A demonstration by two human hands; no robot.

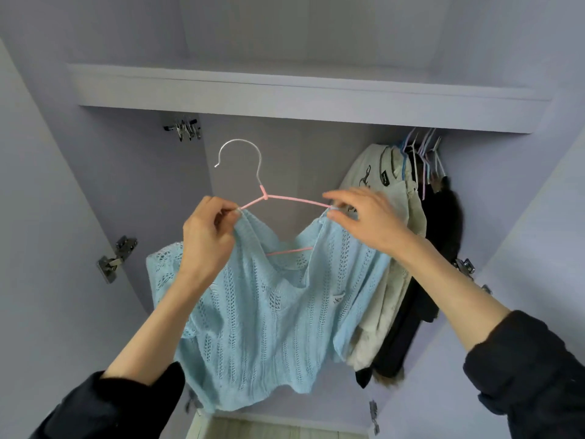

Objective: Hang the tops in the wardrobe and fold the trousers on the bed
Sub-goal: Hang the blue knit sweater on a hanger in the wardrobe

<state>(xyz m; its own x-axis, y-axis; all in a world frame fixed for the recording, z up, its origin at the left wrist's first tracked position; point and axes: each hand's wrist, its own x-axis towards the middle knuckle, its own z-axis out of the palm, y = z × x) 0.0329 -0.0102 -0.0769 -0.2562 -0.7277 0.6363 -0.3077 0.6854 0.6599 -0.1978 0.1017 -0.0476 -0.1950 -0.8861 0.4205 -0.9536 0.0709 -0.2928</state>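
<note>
Head view: light blue knit top [262,315] draped on a pink hanger [286,199], held up inside the open wardrobe [47,217], below the shelf [285,93]. Left hand [205,239] pinching the top's left shoulder at the hanger's left arm. Right hand [368,218] pinching the top's right shoulder at the hanger's right arm. Silver hook [239,160] free in the air, not on any rail. Beige and dark clothes [408,248] hanging at the right, just beside the top. Dark sleeves [531,375] on both forearms.

The knit top [262,312] is pale blue with openwork stripes. Its hanger [285,198] is pink with a silver hook. The wardrobe [300,90] is lilac-grey.
</note>
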